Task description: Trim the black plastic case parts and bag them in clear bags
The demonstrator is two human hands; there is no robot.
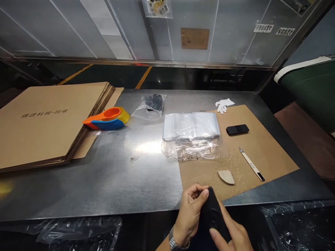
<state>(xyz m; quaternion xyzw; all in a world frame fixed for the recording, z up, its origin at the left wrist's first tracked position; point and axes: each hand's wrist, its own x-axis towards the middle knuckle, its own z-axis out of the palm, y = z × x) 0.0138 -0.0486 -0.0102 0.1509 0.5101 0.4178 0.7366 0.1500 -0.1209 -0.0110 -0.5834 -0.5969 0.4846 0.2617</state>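
Observation:
A black elongated plastic casing (212, 212) is held between both hands at the table's front edge. My left hand (190, 211), with a metal watch on its wrist, pinches the casing's upper end between thumb and fingers. My right hand (232, 230) grips its lower right side, thumb resting on its face. Just beyond lies a tan quarter-round piece (226, 177) on the cardboard sheet (204, 176). A pen-like knife (251, 164) marked A26 and a similar black casing (237, 129) lie farther right on that sheet.
Clear plastic bags (191, 125) are stacked mid-table. Behind them sit a bag of black parts (154, 103) and a white glove (224, 105). To the left are an orange-and-blue tape dispenser (107, 119) and flattened cartons (49, 122). A metal-framed panel (230, 45) stands behind the table.

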